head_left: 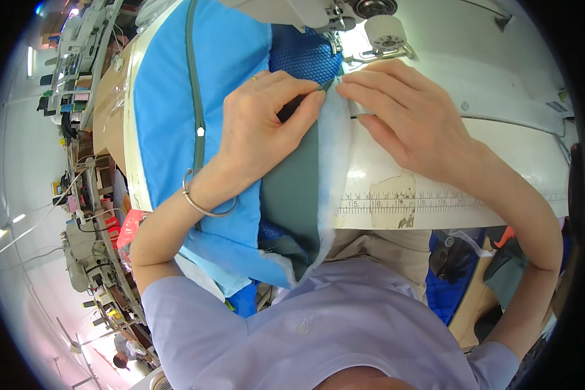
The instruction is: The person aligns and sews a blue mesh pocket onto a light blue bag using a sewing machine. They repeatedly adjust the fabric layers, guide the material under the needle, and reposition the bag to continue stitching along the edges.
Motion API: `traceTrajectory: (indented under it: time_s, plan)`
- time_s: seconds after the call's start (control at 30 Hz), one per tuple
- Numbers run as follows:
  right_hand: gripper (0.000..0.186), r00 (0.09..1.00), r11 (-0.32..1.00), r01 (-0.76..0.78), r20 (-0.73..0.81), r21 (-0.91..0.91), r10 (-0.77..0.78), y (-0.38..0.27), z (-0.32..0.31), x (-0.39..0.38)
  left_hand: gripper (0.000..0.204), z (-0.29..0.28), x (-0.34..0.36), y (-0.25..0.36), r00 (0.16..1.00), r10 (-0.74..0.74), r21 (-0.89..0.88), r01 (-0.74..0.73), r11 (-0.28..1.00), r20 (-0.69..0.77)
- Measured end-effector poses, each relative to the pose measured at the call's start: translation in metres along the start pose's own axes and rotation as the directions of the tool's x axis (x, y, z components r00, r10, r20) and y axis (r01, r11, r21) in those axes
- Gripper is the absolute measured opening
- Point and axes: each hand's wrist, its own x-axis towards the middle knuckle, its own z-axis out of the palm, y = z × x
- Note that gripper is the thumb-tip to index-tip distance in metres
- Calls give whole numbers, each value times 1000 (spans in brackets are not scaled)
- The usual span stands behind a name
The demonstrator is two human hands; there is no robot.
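Blue fabric (166,110) with a dark green zipper (192,71) and a white zipper pull (200,132) lies on the left of the sewing table. Beside it run a dark blue mesh piece (299,55), a grey-green panel (292,182) and a strip of fuzzy white padding (330,149). My left hand (260,117) pinches the grey-green panel's edge between thumb and index finger. Opposite it, my right hand (413,114) rests its stretched fingertips at the padded edge, thumb apart. Just beyond the fingertips, the sewing machine's presser foot (335,44) stands at the mesh.
The sewing machine head (286,10) overhangs the work, with a white knob (385,31) at its right. A printed ruler (429,203) runs along the table's near edge. Other sewing machines (81,253) line the left, where a person (122,351) sits farther off.
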Motion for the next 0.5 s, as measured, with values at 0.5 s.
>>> traceTrajectory:
  time_s: [0.5]
  plan:
    - [32, 985, 993, 117, 130, 7, -117, -16, 2, -9, 18, 4, -6, 10, 981, 180, 159, -190, 969, 73]
